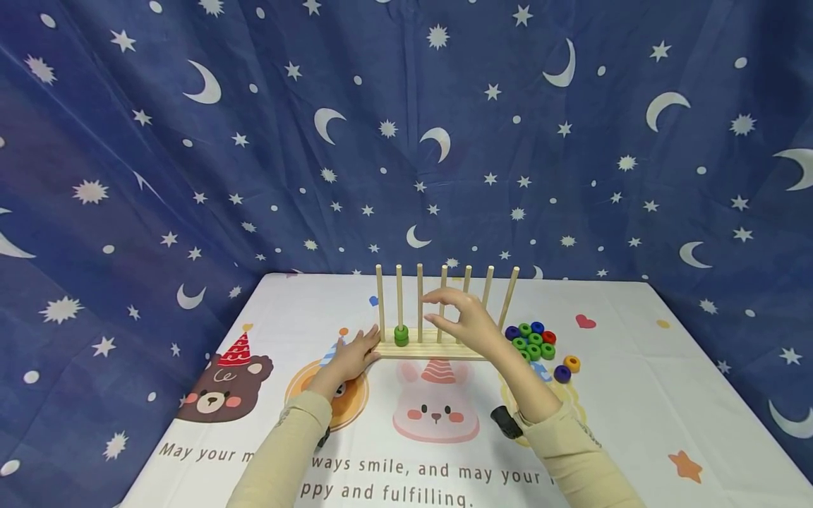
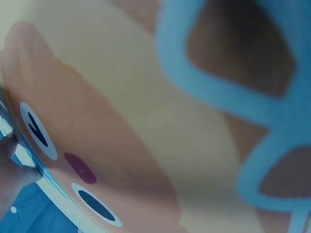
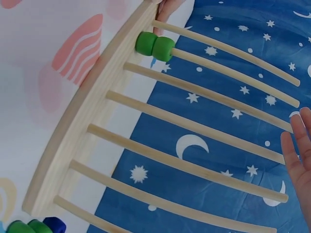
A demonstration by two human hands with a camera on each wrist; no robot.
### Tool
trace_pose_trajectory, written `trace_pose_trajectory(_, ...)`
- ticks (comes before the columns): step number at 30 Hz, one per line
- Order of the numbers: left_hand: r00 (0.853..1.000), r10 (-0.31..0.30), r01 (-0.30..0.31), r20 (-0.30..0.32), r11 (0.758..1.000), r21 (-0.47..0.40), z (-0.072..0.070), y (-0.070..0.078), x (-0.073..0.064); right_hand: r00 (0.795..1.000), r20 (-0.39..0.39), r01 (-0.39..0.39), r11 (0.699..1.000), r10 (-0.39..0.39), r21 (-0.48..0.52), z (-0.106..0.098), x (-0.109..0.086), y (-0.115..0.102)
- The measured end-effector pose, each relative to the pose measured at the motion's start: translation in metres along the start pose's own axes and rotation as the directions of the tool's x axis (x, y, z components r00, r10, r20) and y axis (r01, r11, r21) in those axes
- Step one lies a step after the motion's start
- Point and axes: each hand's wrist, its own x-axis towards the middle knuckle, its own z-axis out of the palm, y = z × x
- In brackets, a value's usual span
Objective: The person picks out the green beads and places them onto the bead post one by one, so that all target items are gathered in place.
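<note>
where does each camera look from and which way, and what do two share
Head: on the head, facing forward and down at tablecloth, rack and curtain; both sleeves, left grip and right grip show.
Left wrist: on that wrist, facing the tablecloth up close; left grip's fingers show at the left edge.
Right wrist: on that wrist, facing the rack's pegs; right grip's fingers show at the right, left grip's at the top.
Shared: head and right wrist both show two green rings on one peg.

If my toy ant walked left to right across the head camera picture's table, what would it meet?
Printed bear → left hand → stacked green beads → right hand → bead pile → yellow-orange bead → printed orange star.
</note>
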Motion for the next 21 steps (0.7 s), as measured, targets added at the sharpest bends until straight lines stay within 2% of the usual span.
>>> trace_pose_trajectory(4, 1.000, 0.016, -0.016, -0.005, 0.999, -0.047, 0.005, -0.010, 0.005, 1.000, 0.004, -0.012, 1.000, 0.012, -0.004, 0.001, -0.003, 0.003)
trace_pose_trajectory(5, 0.999, 0.044, -0.045, -0.024, 0.998, -0.047, 0.009, -0.015, 0.008, 1.000, 0.003, -0.017, 1.000, 0.017, -0.009, 0.001, -0.003, 0.003)
trace_pose_trajectory(8, 0.998, 0.056, -0.058, -0.033, 0.997, -0.052, 0.011, -0.020, 0.010, 0.999, 0.001, -0.032, 0.999, 0.032, -0.021, 0.001, -0.005, 0.005)
trace_pose_trajectory(11, 0.999, 0.041, -0.042, -0.027, 0.998, -0.054, 0.008, -0.015, 0.008, 0.998, -0.003, -0.056, 0.998, 0.056, -0.027, 0.001, -0.009, 0.008)
trace_pose_trajectory(12, 1.000, 0.011, -0.012, -0.009, 0.998, -0.054, 0.004, -0.009, 0.005, 0.998, -0.003, -0.062, 0.998, 0.062, -0.027, 0.001, -0.010, 0.009)
trace_pose_trajectory(15, 1.000, 0.003, -0.003, -0.012, 1.000, -0.015, 0.001, 0.000, 0.000, 0.996, -0.003, -0.086, 0.996, 0.086, -0.028, 0.000, -0.015, 0.011)
trace_pose_trajectory(21, 1.000, -0.002, 0.002, -0.004, 1.000, 0.013, 0.002, -0.001, 0.001, 0.994, 0.006, -0.105, 0.994, 0.105, -0.036, -0.004, -0.024, 0.017)
